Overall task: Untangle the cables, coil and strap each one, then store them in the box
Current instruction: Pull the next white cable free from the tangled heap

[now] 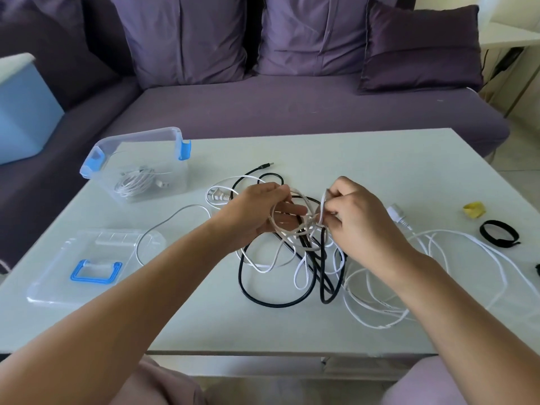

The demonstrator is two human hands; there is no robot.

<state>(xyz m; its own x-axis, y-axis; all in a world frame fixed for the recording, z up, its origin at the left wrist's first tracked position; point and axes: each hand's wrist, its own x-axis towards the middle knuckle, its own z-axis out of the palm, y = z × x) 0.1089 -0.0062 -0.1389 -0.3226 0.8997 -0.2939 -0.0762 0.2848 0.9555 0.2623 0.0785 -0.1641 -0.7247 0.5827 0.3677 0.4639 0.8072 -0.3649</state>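
Right, head view. Low white table [380, 159] in front of a purple fabric sofa [263, 106].

Both hands are raised over the middle of the table, near each other but not touching, and both are in the loose tangle of black and white cables [292, 258]. The left hand [263, 209] has pale loops wrapped round its fingers, with the thumb curled over them. The right hand [356, 217] pinches a few white strands between thumb and fingertips. The rest of the tangle lies on the table below the hands and spreads right in wide white loops. A white two-pin plug [217, 195] and a black USB plug [267, 165] stick out on the far side.

The clear plastic storage box with blue latches [137, 135] stands open at far left. One coiled white cable [134, 182] lies inside. Its clear flat lid with a blue handle [58, 282] lies nearer, just beside the box, with a thin white strand crossing its right corner.

At the right edge are a yellow strap [474, 209] and a black strap loop [499, 232], near each other and apart from the tangle.

A light blue bin [26, 112] sits on the sofa at left.
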